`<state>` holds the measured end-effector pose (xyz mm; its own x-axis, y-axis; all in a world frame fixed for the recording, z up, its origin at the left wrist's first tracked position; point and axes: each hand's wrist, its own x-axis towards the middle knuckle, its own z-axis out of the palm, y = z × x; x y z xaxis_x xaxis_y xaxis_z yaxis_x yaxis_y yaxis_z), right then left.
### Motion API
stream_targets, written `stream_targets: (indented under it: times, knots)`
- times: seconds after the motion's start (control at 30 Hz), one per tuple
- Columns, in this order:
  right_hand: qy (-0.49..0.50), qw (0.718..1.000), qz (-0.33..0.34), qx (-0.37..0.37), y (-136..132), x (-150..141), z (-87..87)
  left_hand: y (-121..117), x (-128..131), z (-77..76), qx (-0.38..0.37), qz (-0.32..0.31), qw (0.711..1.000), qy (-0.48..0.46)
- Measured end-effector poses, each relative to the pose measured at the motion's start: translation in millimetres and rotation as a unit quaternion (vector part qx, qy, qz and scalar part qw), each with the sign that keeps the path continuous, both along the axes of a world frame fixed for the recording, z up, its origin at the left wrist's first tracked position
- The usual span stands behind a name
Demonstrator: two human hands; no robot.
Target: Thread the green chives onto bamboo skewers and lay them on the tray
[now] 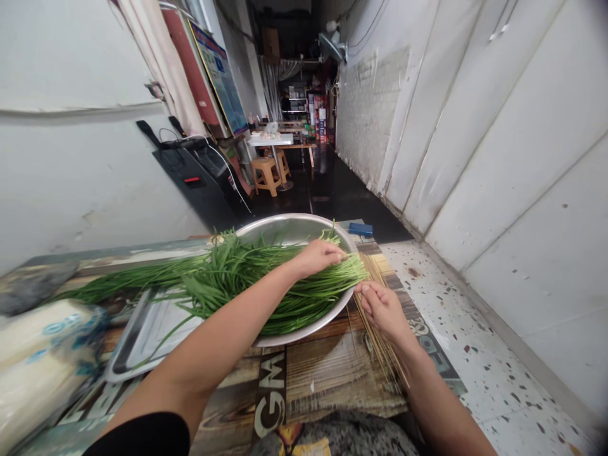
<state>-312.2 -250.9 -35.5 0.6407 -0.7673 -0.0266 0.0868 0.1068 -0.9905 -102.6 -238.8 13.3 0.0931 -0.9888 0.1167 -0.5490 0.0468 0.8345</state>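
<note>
A large metal bowl [297, 218] holds a heap of long green garlic chives [289, 297], with their pale cut ends gathered at the right rim. My left hand [317, 256] reaches over the heap, its fingers closed on chive stems near those ends. Just outside the rim, my right hand [380, 308] is closed in a pinch beside the stem tips. What lies between its fingertips is too small to make out. Thin bamboo skewers [373, 335] are spread on the table under and beside my right hand.
Left of the bowl are a metal tray [142, 345] with a white surface, a plastic-wrapped white bag [52, 361] and more chive leaves. A blue box [361, 229] sits behind the bowl on the wood-patterned table [313, 373]. Stools [266, 175] and a small table [270, 139] stand farther back.
</note>
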Motion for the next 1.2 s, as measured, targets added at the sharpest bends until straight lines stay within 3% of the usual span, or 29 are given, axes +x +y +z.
stream_targets:
  times: [0.13,0.2,0.33,0.53,0.73,0.87,1.03,1.2]
  knots:
    - [0.002,1.000,-0.001,-0.003,0.2,0.4,0.5,1.4,7.9,5.0,0.001,-0.082,0.995,-0.056]
    - [0.003,1.000,-0.001,-0.005,0.0,0.6,0.2,-0.5,16.8,3.7,-0.001,-0.050,0.995,-0.088]
    - [0.006,1.000,-0.004,-0.008,-0.4,0.8,-0.7,-6.7,31.5,-7.3,0.002,0.091,0.971,-0.223]
    - [0.006,1.000,0.001,-0.009,-1.2,0.6,-0.9,-11.0,28.9,-17.0,0.075,0.059,0.932,-0.350]
    - [0.007,1.000,0.002,-0.008,-1.0,0.4,-0.5,-12.2,28.6,-16.0,0.094,0.083,0.943,-0.309]
    - [0.010,1.000,0.004,-0.003,-0.6,0.0,0.1,-11.0,31.5,-12.0,0.088,0.065,0.955,-0.274]
    - [0.008,1.000,0.006,0.003,-0.8,0.2,0.2,-8.9,32.0,-7.1,0.042,0.077,0.968,-0.235]
    - [0.006,1.000,0.003,-0.006,-1.0,0.1,0.6,-10.4,27.3,-11.8,0.012,0.081,0.987,-0.140]
